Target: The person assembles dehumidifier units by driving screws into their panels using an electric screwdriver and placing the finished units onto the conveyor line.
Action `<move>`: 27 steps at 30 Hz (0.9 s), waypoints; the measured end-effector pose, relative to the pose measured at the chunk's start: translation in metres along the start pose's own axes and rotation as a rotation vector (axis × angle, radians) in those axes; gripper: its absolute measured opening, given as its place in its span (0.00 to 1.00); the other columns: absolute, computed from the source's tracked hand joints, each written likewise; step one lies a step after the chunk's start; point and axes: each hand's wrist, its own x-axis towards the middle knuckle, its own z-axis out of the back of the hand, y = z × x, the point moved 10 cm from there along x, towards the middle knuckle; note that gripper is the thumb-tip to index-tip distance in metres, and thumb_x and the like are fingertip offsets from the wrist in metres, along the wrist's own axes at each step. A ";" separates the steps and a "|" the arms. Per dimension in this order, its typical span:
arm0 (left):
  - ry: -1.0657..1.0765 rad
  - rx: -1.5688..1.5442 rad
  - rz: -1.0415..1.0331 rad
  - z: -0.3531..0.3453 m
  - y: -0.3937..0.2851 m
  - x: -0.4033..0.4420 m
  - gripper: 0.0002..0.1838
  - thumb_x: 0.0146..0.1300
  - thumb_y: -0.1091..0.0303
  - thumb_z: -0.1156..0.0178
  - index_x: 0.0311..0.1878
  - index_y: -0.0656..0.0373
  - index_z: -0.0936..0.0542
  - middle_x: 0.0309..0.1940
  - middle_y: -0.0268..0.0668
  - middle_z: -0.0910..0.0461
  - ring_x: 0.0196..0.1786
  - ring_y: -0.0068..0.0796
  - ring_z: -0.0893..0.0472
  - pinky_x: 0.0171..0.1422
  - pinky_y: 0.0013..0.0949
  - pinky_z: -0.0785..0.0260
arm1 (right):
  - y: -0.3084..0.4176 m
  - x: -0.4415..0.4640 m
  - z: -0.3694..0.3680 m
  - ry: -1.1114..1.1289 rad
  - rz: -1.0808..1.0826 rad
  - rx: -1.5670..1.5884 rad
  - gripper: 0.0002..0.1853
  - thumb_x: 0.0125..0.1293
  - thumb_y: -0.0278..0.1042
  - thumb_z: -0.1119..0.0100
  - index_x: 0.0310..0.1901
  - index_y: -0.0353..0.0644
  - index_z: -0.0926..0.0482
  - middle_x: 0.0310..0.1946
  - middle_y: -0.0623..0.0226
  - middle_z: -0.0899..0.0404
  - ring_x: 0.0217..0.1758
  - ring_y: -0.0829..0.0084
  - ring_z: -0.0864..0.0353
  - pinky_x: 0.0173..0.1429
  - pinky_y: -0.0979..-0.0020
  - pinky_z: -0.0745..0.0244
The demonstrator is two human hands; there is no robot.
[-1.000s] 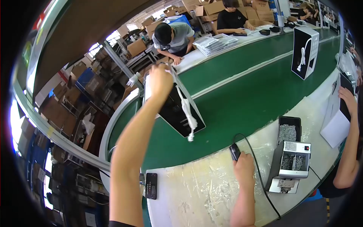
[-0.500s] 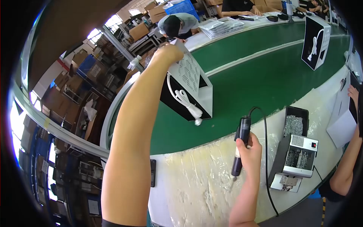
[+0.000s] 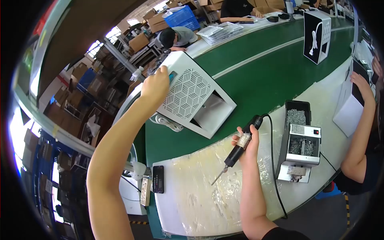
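My left hand [image 3: 157, 85] is closed on the edge of a white perforated casing [image 3: 188, 94], at its upper left. The casing stands tilted on the green conveyor, its geometric cut-out pattern and an open compartment facing me. A bundled white power cord [image 3: 169, 123] pokes out from its lower left side. In my right hand [image 3: 249, 146] is a black electric screwdriver [image 3: 239, 149], its long bit pointing down and left over the plastic-covered bench. A black cable runs from the screwdriver's top end and down the bench.
A screw feeder [image 3: 300, 148] and a black tray of screws [image 3: 297, 116] stand at right. A dark flat device [image 3: 158, 179] lies at the bench's left edge. Farther along the green conveyor [image 3: 264, 76] is another casing [image 3: 317, 38]. A co-worker's arm [image 3: 364, 128] reaches toward a white casing.
The casing has turned, so its patterned face is toward me and its cord is at the lower left. The screwdriver has swung from near upright to a slant. My view has shifted.
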 end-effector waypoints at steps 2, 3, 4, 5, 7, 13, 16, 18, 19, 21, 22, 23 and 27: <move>0.045 -0.014 0.066 0.012 0.026 -0.026 0.11 0.61 0.73 0.49 0.45 0.65 0.33 0.34 0.54 0.18 0.38 0.56 0.17 0.41 0.51 0.24 | -0.017 -0.006 -0.011 0.109 -0.159 0.024 0.32 0.60 0.62 0.43 0.50 0.37 0.30 0.30 0.64 0.24 0.24 0.71 0.24 0.27 0.70 0.25; 0.091 -0.037 0.118 0.019 0.038 -0.040 0.11 0.61 0.73 0.50 0.46 0.65 0.33 0.32 0.55 0.19 0.38 0.57 0.18 0.41 0.52 0.25 | -0.016 -0.009 -0.019 0.147 -0.137 0.055 0.30 0.61 0.62 0.44 0.47 0.39 0.30 0.26 0.66 0.25 0.23 0.72 0.25 0.26 0.70 0.27; 0.094 -0.090 0.144 0.042 0.044 -0.060 0.12 0.61 0.73 0.51 0.47 0.65 0.34 0.32 0.58 0.20 0.38 0.58 0.19 0.42 0.55 0.27 | -0.014 -0.015 -0.029 0.179 -0.115 0.085 0.27 0.62 0.61 0.45 0.44 0.41 0.29 0.23 0.67 0.27 0.22 0.73 0.27 0.26 0.70 0.28; 0.053 -0.120 0.123 0.055 0.059 -0.083 0.13 0.61 0.73 0.51 0.49 0.64 0.33 0.34 0.59 0.20 0.38 0.60 0.19 0.44 0.57 0.28 | -0.004 -0.030 -0.040 0.199 -0.088 0.023 0.24 0.63 0.60 0.46 0.40 0.44 0.30 0.26 0.68 0.26 0.20 0.74 0.28 0.24 0.70 0.29; 0.011 -0.116 0.296 0.103 0.087 -0.137 0.11 0.63 0.71 0.51 0.48 0.60 0.30 0.33 0.59 0.20 0.37 0.64 0.21 0.43 0.59 0.30 | -0.014 -0.042 -0.058 0.387 -0.243 0.042 0.23 0.65 0.60 0.49 0.39 0.44 0.29 0.33 0.64 0.24 0.17 0.75 0.30 0.19 0.71 0.31; -0.409 0.024 0.565 0.242 0.166 -0.365 0.15 0.71 0.73 0.53 0.57 0.68 0.28 0.43 0.48 0.19 0.44 0.34 0.19 0.50 0.35 0.30 | -0.068 -0.151 -0.111 0.857 -0.688 -0.093 0.25 0.68 0.59 0.53 0.44 0.41 0.28 0.41 0.48 0.22 0.11 0.70 0.30 0.14 0.69 0.30; -0.587 -0.054 0.820 0.265 0.158 -0.495 0.17 0.70 0.76 0.57 0.60 0.70 0.29 0.49 0.46 0.22 0.51 0.35 0.22 0.58 0.31 0.33 | -0.073 -0.200 -0.118 0.903 -0.704 -0.293 0.25 0.68 0.57 0.50 0.47 0.38 0.29 0.34 0.51 0.19 0.10 0.67 0.29 0.14 0.67 0.30; -0.585 -0.090 1.019 0.247 0.143 -0.553 0.18 0.69 0.79 0.58 0.60 0.71 0.29 0.52 0.46 0.23 0.53 0.33 0.23 0.59 0.31 0.33 | -0.072 -0.213 -0.111 0.877 -0.685 -0.392 0.25 0.67 0.56 0.48 0.48 0.37 0.28 0.31 0.53 0.19 0.10 0.67 0.29 0.13 0.67 0.30; -0.620 -0.055 1.026 0.232 0.131 -0.575 0.19 0.67 0.81 0.59 0.59 0.74 0.30 0.51 0.47 0.22 0.51 0.33 0.23 0.59 0.31 0.33 | -0.066 -0.213 -0.098 0.832 -0.656 -0.432 0.25 0.67 0.55 0.48 0.48 0.36 0.28 0.31 0.54 0.19 0.10 0.68 0.30 0.13 0.68 0.31; -0.638 -0.054 1.016 0.188 0.101 -0.597 0.16 0.66 0.82 0.57 0.56 0.76 0.29 0.49 0.47 0.22 0.49 0.32 0.24 0.58 0.30 0.32 | -0.052 -0.211 -0.078 0.740 -0.577 -0.515 0.26 0.66 0.55 0.47 0.48 0.36 0.27 0.30 0.56 0.19 0.09 0.70 0.30 0.13 0.69 0.32; -0.624 -0.093 0.989 0.164 0.085 -0.593 0.13 0.68 0.81 0.55 0.53 0.76 0.28 0.47 0.46 0.22 0.48 0.31 0.24 0.56 0.30 0.31 | -0.042 -0.213 -0.069 0.705 -0.506 -0.568 0.26 0.66 0.56 0.46 0.48 0.36 0.27 0.28 0.57 0.20 0.09 0.70 0.30 0.12 0.70 0.32; -0.648 -0.194 1.016 0.137 0.075 -0.596 0.11 0.70 0.78 0.51 0.51 0.74 0.27 0.45 0.45 0.23 0.46 0.31 0.24 0.56 0.31 0.31 | -0.031 -0.214 -0.061 0.666 -0.438 -0.625 0.27 0.66 0.56 0.46 0.48 0.36 0.27 0.26 0.59 0.20 0.09 0.71 0.31 0.12 0.70 0.32; -0.727 -0.561 1.100 0.050 0.031 -0.604 0.08 0.70 0.76 0.47 0.48 0.70 0.26 0.45 0.43 0.24 0.46 0.32 0.23 0.55 0.32 0.31 | 0.010 -0.225 -0.026 0.541 -0.260 -0.704 0.29 0.65 0.58 0.46 0.50 0.37 0.29 0.22 0.60 0.22 0.10 0.70 0.30 0.11 0.70 0.33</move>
